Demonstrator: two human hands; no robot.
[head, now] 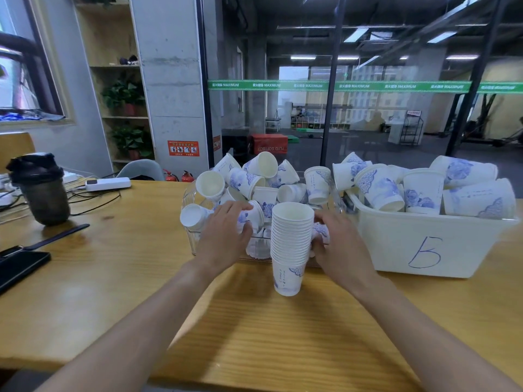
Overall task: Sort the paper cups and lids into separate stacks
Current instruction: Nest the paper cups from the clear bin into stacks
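A tall stack of white paper cups with blue flower prints (290, 244) stands upright on the wooden table in front of a clear plastic bin (195, 236). That bin is heaped with several loose cups (260, 176). My left hand (223, 236) reaches into the bin and grips one cup lying on its side (253, 215). On the other side of the stack, my right hand (339, 244) holds another cup (321, 232) by its wall. No lids are visible.
A white bin marked with a blue letter (424, 247) stands at the right, full of several more cups. At the left are a dark shaker bottle (42, 190), a black phone (19, 264), a power strip (107, 183) and cables. Behind the table stands a glass wall.
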